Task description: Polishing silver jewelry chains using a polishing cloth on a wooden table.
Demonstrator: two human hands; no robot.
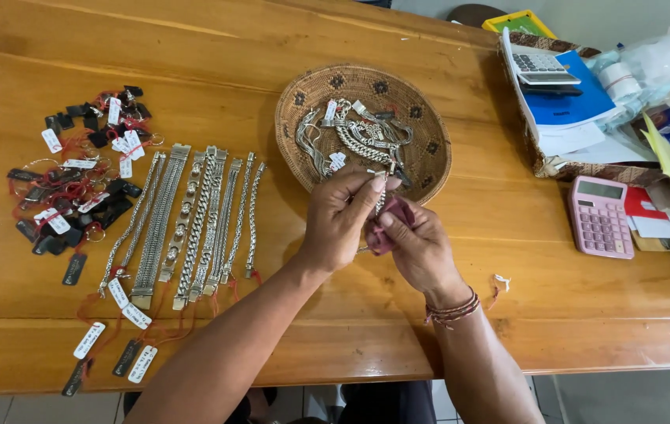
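My left hand (pixel 343 220) pinches the top of a silver chain bracelet (pixel 381 198) over the wooden table (pixel 507 275). My right hand (pixel 417 243) grips a small dark pink cloth (pixel 388 228) wrapped around the bracelet's lower part. Both hands hover just in front of a round woven basket (pixel 311 98) holding several silver bracelets (pixel 354 137) with white tags. To the left, a row of silver bracelets (pixel 193 220) lies side by side on the table, with tags on red strings.
A pile of black and white tags with rings (pixel 83 177) lies at far left. A pink calculator (pixel 600 217) sits at right, next to a tray with a blue book (pixel 578 98), a grey calculator (pixel 540 69) and papers. The table's front edge is near.
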